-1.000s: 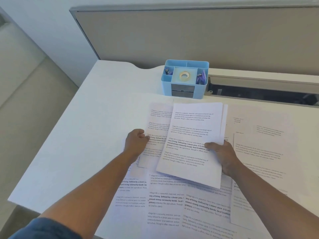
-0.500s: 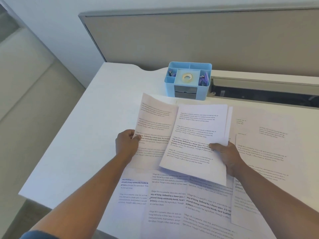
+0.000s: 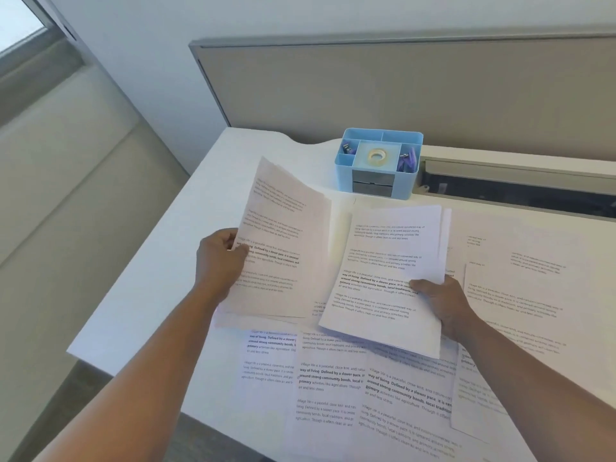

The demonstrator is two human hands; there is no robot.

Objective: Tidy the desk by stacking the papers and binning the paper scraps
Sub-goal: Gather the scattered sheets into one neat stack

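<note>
My left hand (image 3: 220,261) pinches the left edge of a few printed sheets (image 3: 276,241), lifted and tilted up off the white desk (image 3: 160,281). My right hand (image 3: 443,301) grips the right edge of a thicker stack of printed papers (image 3: 386,278), thumb on top, held just above the desk. Several more printed sheets (image 3: 366,388) lie loose and overlapping on the desk below and to the right of both hands. No paper scraps or bin are in view.
A light blue desk organiser (image 3: 378,163) with a tape roll and clips stands at the back of the desk. A cable slot (image 3: 520,191) runs along the back right. A grey partition (image 3: 400,88) rises behind. The desk's left edge drops to the floor.
My left hand has lifted its sheets off the desk and swung them up and left, away from the stack in my right hand. The right hand has barely moved.
</note>
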